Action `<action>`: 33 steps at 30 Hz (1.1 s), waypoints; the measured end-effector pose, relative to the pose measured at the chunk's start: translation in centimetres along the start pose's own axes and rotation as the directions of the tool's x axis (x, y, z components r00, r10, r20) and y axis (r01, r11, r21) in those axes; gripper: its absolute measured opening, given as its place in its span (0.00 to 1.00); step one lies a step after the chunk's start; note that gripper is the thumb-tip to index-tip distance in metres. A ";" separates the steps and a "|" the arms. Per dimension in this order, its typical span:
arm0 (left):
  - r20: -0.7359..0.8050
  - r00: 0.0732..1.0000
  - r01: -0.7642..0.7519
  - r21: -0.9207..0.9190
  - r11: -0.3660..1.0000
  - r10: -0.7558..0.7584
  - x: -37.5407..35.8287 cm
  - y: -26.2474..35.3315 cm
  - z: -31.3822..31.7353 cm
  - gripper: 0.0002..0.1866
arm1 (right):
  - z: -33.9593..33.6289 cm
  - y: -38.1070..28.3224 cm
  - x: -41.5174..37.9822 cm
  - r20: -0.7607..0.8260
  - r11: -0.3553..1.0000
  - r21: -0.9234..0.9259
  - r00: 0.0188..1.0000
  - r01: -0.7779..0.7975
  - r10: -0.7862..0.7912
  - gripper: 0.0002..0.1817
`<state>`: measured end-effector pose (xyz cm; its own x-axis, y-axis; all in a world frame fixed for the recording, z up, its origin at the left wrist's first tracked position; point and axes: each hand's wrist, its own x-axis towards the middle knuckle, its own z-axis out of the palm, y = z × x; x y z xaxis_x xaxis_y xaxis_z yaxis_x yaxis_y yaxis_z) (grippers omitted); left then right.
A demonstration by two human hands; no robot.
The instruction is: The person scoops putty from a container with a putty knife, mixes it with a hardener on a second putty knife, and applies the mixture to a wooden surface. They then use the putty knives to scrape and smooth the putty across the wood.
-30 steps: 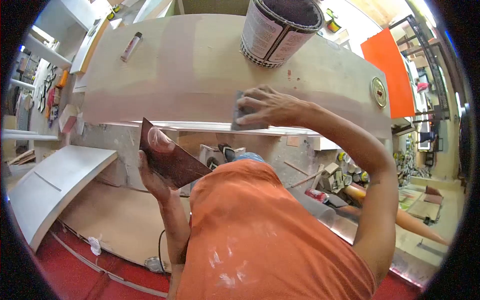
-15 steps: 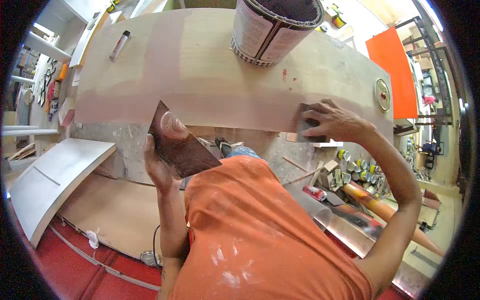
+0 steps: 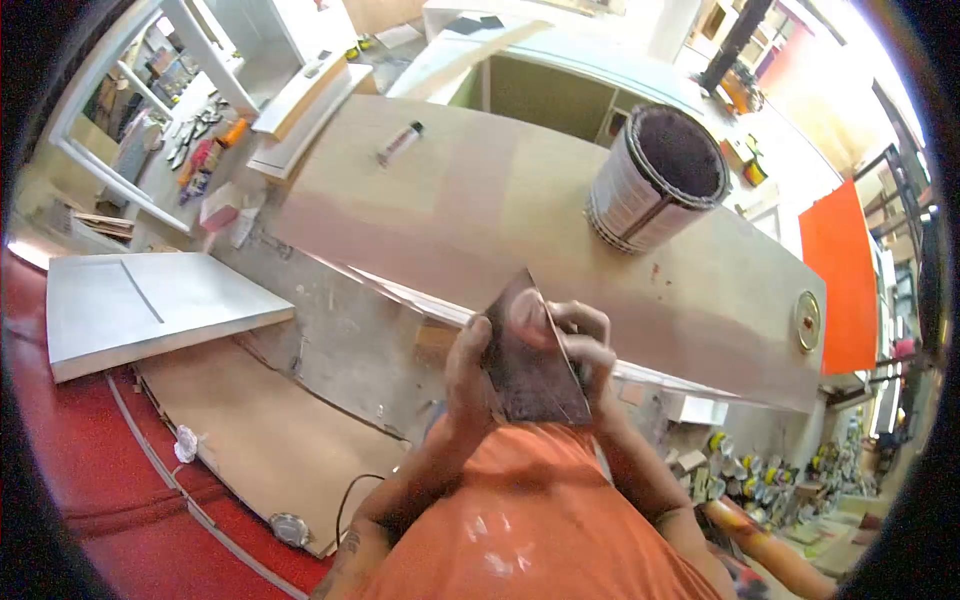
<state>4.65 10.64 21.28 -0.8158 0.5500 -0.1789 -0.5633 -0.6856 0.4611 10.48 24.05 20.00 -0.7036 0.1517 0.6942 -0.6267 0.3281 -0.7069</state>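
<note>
My left hand (image 3: 466, 372) grips a dark, thin plate (image 3: 535, 385) by its left edge, held up in front of my orange shirt. A smooth pinkish-brown lump of putty (image 3: 526, 315) lies on the plate's upper part. At the plate's right edge is my right hand (image 3: 588, 345), its fingers bent and closed. The dark, flat spreader seen in it earlier is hard to tell apart from the plate now. Beyond both hands stretches a long wooden panel (image 3: 400, 235) with pinkish smeared bands along its near edge and across it.
On the panel stand a large open can (image 3: 640, 205), a small tube (image 3: 401, 143) and a round lid (image 3: 807, 320). A white panel (image 3: 165, 305) and a brown board (image 3: 265, 430) lie at left. Several small cans (image 3: 745, 465) crowd the floor at right.
My right hand has left the panel's near edge and come left to the plate. My left hand and plate are nearer the middle of the view. The camera has turned, showing more background.
</note>
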 end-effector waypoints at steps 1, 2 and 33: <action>-0.055 0.995 -0.078 0.171 0.982 0.089 -0.5 0.7 -0.3 0.22 | -1.0 -0.6 1.2 0.134 0.971 -0.141 0.968 -0.195 0.214 0.33; -0.051 0.993 -0.095 0.170 0.981 0.105 -1.0 1.5 -0.6 0.22 | -1.6 -0.4 1.7 0.143 0.974 -0.137 0.969 -0.182 0.201 0.33; 0.316 0.924 -0.346 0.930 0.121 0.215 -5.6 6.6 -7.4 0.26 | 5.5 -1.3 8.3 -0.097 0.617 0.504 0.670 -0.604 0.736 0.16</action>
<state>4.53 -0.45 18.91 -0.8338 0.5113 0.2082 0.3359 0.1705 0.9263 3.55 19.75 25.94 -0.9000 0.4339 -0.0417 -0.1305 -0.3595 -0.9240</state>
